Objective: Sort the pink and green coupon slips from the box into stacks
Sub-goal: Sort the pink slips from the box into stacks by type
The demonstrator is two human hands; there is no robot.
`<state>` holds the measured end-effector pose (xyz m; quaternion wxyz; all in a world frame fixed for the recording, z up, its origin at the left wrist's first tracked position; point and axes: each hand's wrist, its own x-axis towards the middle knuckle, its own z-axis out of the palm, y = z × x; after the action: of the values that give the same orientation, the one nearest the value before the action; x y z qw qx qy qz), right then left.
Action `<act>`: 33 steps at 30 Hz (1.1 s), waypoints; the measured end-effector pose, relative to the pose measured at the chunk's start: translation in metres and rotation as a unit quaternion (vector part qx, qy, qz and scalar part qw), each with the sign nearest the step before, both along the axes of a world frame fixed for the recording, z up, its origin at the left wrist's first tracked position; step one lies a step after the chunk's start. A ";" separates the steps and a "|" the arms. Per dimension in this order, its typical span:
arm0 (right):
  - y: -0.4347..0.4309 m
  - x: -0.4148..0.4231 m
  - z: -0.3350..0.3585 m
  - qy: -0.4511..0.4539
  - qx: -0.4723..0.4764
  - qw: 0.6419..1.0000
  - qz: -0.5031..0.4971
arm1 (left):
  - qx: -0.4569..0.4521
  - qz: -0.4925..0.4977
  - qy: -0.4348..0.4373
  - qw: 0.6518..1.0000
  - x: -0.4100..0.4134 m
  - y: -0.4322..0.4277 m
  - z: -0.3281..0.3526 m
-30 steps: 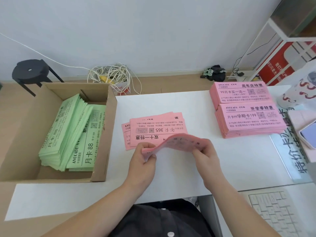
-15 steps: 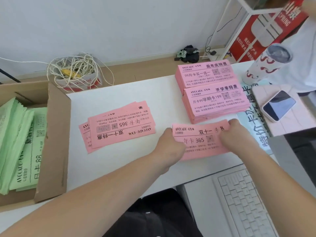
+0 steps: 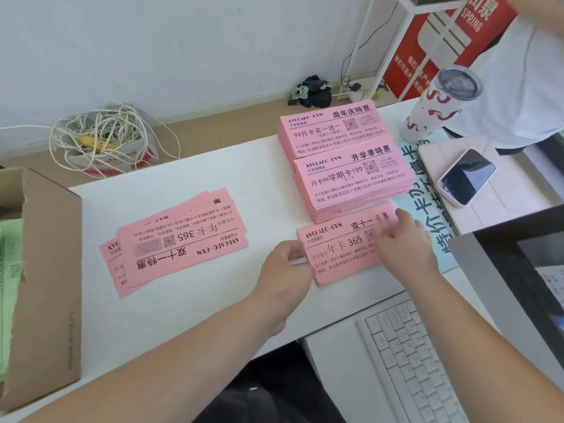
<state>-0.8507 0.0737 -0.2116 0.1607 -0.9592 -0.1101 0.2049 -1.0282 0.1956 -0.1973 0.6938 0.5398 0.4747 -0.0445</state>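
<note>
A small bundle of pink slips (image 3: pixel 341 251) lies flat on the white table (image 3: pixel 268 166), just in front of two tall pink stacks (image 3: pixel 332 132) (image 3: pixel 354 178). My left hand (image 3: pixel 283 270) pinches the bundle's left edge. The bundle's right end is under my right hand (image 3: pixel 403 239), whose fingers curl over it. Left of my hands, a loose fan of pink slips (image 3: pixel 183 242) lies printed upside down. At the far left stands the cardboard box (image 3: pixel 45 270), with green slips (image 3: pixel 9 285) only partly in view inside it.
A white keyboard (image 3: pixel 412 361) sits below my right arm, and a monitor edge (image 3: pixel 518 300) is at the right. A phone (image 3: pixel 467 175) lies on a pink case beside a patterned tumbler (image 3: pixel 439 102). A person in a white shirt (image 3: pixel 518 87) stands at the upper right.
Both hands carried the curved pink bundle from the table's middle to the right and laid it flat before the tall stacks. The view swung right, so most of the box left the frame.
</note>
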 end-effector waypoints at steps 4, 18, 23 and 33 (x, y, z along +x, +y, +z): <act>0.008 -0.009 0.001 -0.021 -0.017 0.999 0.026 | -0.005 -0.010 -0.017 1.000 -0.003 0.004 0.002; 0.141 -0.150 0.007 -0.107 0.115 0.952 0.262 | 0.422 -0.201 0.226 0.855 -0.125 0.191 -0.013; 0.150 -0.167 0.006 -0.100 0.116 0.950 0.271 | 0.456 -0.267 0.233 0.816 -0.139 0.194 -0.022; 0.159 -0.175 0.003 0.028 0.076 0.958 0.275 | 0.370 -0.221 0.298 0.852 -0.139 0.182 -0.010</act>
<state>-1.0260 0.2326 -0.2085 0.1736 -0.8709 -0.3802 0.2587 -1.1675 0.3777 -0.2074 0.2398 0.8080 0.5085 -0.1764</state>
